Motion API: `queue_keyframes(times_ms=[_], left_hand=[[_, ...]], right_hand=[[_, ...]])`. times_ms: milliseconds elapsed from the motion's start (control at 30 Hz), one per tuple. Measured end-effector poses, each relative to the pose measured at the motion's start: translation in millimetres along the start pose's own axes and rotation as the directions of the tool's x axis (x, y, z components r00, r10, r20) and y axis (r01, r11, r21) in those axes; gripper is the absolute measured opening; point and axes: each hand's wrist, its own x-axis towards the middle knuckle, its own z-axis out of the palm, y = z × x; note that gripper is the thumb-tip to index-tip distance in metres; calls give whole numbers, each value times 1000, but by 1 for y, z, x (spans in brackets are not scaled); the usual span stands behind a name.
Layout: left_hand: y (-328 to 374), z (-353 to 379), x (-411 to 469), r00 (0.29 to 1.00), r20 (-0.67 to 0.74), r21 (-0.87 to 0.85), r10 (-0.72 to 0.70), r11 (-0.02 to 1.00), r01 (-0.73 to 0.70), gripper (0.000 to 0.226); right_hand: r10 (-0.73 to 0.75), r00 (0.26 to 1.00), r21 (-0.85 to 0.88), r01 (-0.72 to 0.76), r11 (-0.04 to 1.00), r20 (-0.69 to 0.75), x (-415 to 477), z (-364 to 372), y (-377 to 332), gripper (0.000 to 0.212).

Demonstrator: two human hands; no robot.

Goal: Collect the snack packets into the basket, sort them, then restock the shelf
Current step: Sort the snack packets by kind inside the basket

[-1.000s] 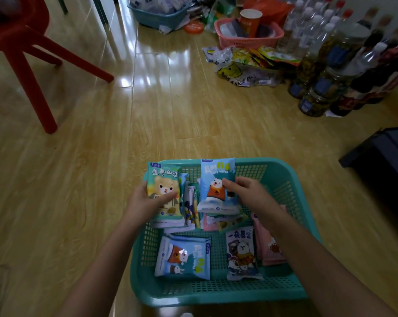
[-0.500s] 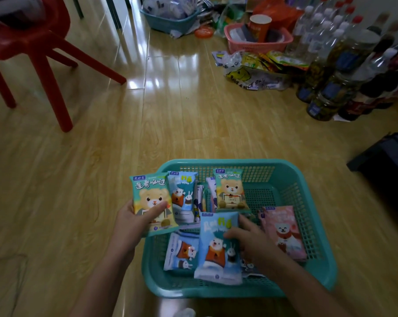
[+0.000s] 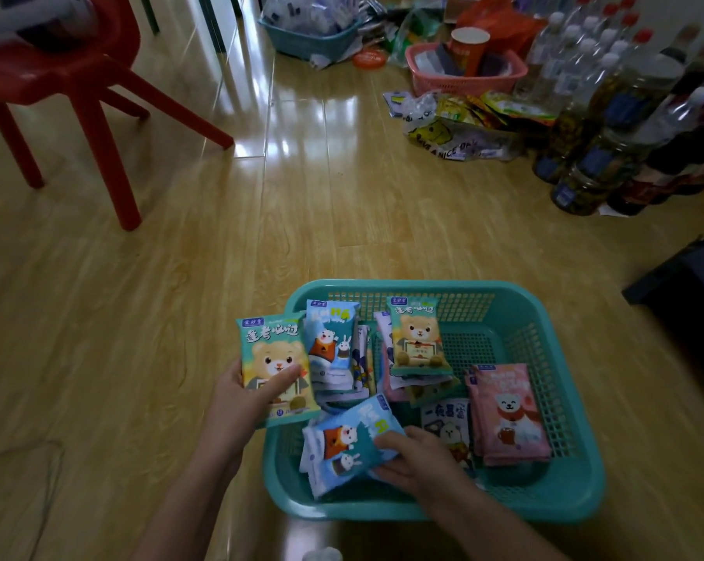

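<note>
A glossy wood-plank floor [image 3: 342,220] carries a red plastic chair [image 3: 79,87] at far left and, close to the person, a teal perforated plastic basket [image 3: 403,286] with snack packets lying and leaning inside. The left hand [image 3: 237,402] grips a green bear-print packet [image 3: 275,358] upright over the basket's left rim — thumb across its face. The right hand [image 3: 419,459] curls round the edge of a blue fox-and-rabbit packet [image 3: 350,443], tilted at the basket's near side. A pink bear-print stack [image 3: 508,415] lies at the right.

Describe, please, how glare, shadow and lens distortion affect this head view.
Head view: bright glare streaks the wooden floor; the bottles and right edge sit in shadow; wide-angle bending curves the floor seams at the edges; the teal bear packet in the left hand reads sharp.
</note>
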Motion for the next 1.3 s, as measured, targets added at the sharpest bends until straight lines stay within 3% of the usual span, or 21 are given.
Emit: queue_keyframes(times_ms=[133,200,233,300,367,500,533,600,700,833,900,1033,1200,1300], left_hand=[[0,-1,-2,1000,6,-2,-6,1000,6,22],[1,-2,-2,1000,12,-11,-15,1000,15,23],[1,-2,-3,1000,14,-11,-18,1000,18,23],[1,-2,-4,1000,14,-2,-15,1000,15,24],[2,-2,-4,1000,19,8,-16,1000,16,26],[1,1,-6,999,42,22,-19,1000,18,26],[0,3,-5,999,49,26,-13,1000,12,26],[1,10,-5,998,65,25,4,1000,-5,21],[6,27,-8,991,133,23,16,1000,-19,19],[11,64,-5,971,237,15,12,1000,-17,19],[16,88,0,949,315,115,27,991,-66,26],[28,140,17,839,534,271,101,920,-283,12],[33,196,52,799,593,425,99,805,-415,21],[37,222,72,747,665,545,23,669,-506,34]], right_hand=[[52,999,47,-52,998,11,6,5,-2,19],[99,994,-78,-95,992,54,6,8,-5,21],[116,991,-237,-97,967,68,7,8,-6,22],[56,997,-647,-5,763,58,9,5,-11,18],[-9,996,-901,80,426,84,13,-1,-15,33],[-30,992,-991,122,-59,124,10,-3,-16,55],[-43,988,-981,139,-136,146,10,-2,-15,57],[-68,980,-966,169,-195,185,7,-2,-18,58],[-135,966,-974,209,-90,220,-2,-16,-35,54],[-311,938,-953,223,206,152,-16,-56,-59,32],[-411,907,-944,207,256,88,-19,-81,-70,25],[-564,825,-877,246,412,-34,-26,-123,-85,21],[-705,695,-866,257,429,-143,-30,-156,-92,6],[-729,666,-863,265,431,-160,-28,-170,-93,6]])
